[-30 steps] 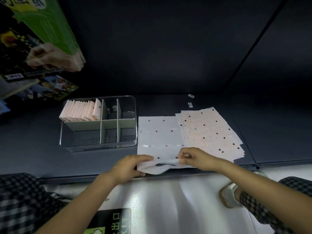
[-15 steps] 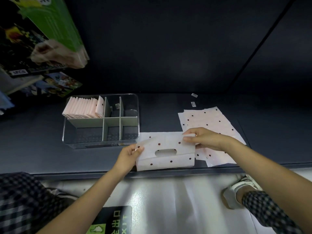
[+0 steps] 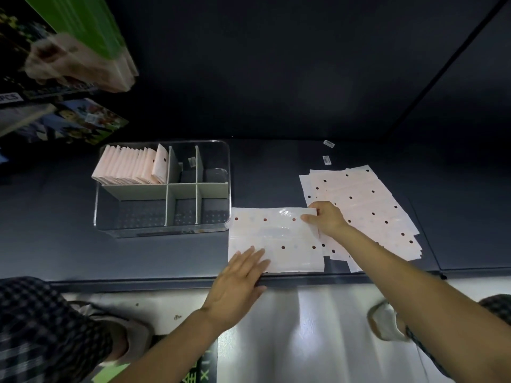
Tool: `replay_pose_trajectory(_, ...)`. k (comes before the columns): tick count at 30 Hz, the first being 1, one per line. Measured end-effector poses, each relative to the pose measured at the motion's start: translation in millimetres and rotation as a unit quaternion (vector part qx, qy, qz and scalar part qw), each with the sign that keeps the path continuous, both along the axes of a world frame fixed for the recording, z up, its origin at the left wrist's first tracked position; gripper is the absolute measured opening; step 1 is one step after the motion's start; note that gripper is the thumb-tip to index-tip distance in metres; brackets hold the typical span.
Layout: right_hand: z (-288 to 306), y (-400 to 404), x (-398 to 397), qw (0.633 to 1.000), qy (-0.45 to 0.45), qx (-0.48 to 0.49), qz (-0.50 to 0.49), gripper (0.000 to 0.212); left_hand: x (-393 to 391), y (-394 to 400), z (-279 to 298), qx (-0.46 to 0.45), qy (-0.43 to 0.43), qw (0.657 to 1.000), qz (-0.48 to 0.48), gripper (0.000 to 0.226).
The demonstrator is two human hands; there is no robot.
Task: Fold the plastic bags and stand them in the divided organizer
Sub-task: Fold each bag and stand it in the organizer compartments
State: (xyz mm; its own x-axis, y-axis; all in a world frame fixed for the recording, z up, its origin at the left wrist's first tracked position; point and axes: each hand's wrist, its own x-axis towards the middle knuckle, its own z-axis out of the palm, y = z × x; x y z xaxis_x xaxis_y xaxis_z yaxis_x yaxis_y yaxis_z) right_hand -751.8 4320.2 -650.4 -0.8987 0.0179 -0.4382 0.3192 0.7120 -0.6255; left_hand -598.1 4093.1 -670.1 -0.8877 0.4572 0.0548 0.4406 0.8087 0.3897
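Dark grey flat counter [image 3: 276, 167] underfoot of everything. At ten o'clock, clear plastic divided organizer [image 3: 163, 189], far-left compartment packed with upright folded pale pink bags [image 3: 130, 168]; other compartments showing no bags, room likely kept for more. At three o'clock, fanned stack of flat pink dotted plastic bags [image 3: 367, 205], waiting within reach. At centre, near edge, one pink dotted plastic bag [image 3: 276, 240] folded in half. Left hand [image 3: 237, 283] flat, fingers straight, pressing near left corner, apparently to pin the crease. Right hand [image 3: 326, 218] pinching far right corner, seemingly aligning edges.
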Motion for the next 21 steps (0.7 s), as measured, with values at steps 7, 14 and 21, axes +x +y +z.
replay_pose_trajectory(7,-18,-1,-3,0.999,0.030,0.032,0.002,0.009,17,-4,-21,-0.159,-0.035,0.986,-0.040,0.075)
replay_pose_trajectory(14,-12,-3,23,0.975,0.188,0.111,0.030,0.038,17,-5,-28,-0.187,-0.070,0.979,-0.045,0.073)
replay_pose_trajectory(21,-27,-9,119,0.794,0.334,0.191,0.471,0.055,16,-5,-26,-0.201,-0.082,0.975,-0.047,0.073)
